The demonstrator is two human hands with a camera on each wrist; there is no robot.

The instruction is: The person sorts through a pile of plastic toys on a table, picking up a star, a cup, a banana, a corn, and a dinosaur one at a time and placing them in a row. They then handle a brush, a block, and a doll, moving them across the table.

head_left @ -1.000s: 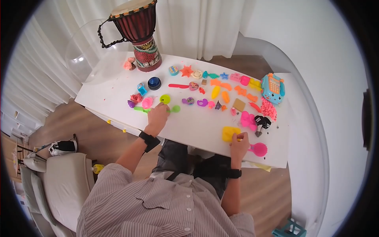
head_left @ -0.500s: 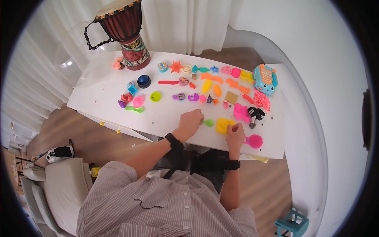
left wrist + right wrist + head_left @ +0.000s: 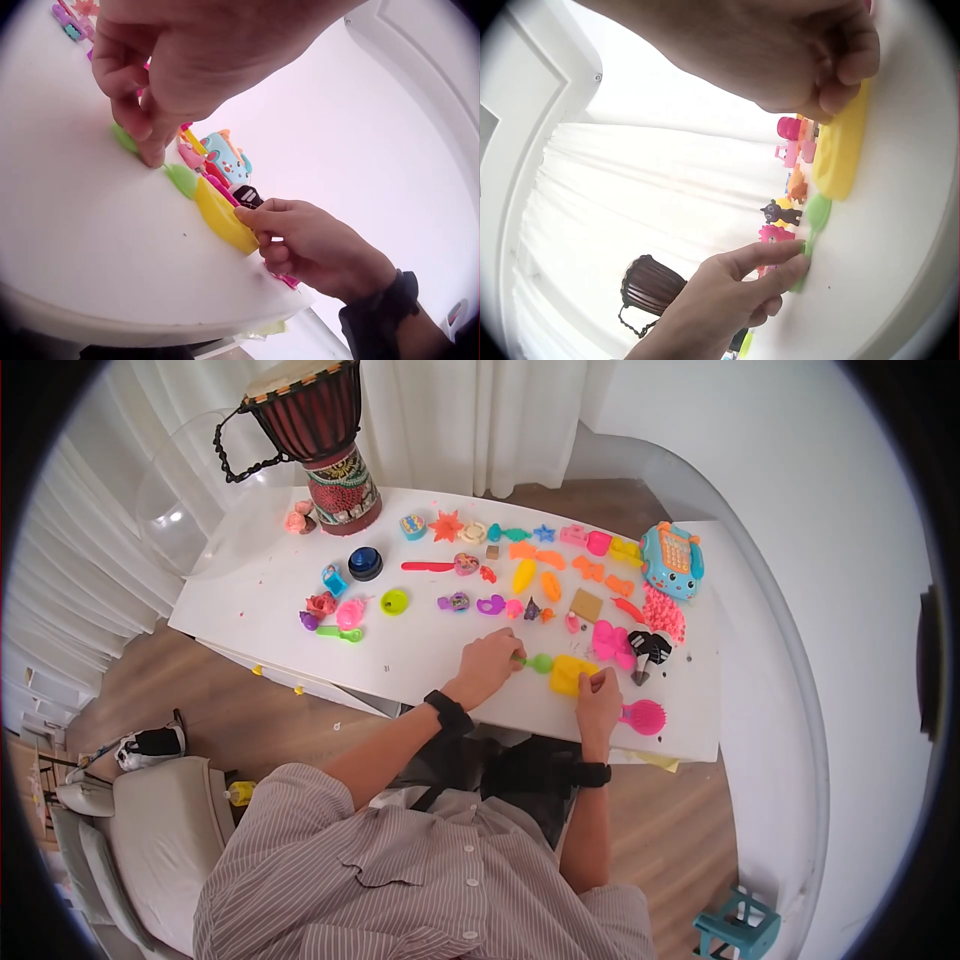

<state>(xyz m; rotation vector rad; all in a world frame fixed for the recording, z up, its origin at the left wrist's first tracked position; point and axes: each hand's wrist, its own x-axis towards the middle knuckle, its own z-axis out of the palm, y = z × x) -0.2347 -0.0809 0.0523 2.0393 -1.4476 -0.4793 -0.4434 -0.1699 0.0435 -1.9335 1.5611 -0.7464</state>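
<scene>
My left hand pinches the handle of a small light-green toy spoon between thumb and fingertips, close over the white table. The spoon's bowl points right, its tip right at the left edge of a flat yellow mould. In the right wrist view the green bowl lies just below the yellow mould's end. My right hand pinches the mould's near right edge; its fingertips show there in the left wrist view. A pink toy brush lies to the right of that hand.
Toy pieces in rows cover the table's back half. A blue toy phone stands back right beside pink beads. A pink mould and a black-and-white item lie beyond my right hand. A drum stands back left.
My left hand has carried the light-green spoon rightward from beside the lime cup to the yellow mould. My right hand keeps its grip on the mould. The head view has shifted slightly.
</scene>
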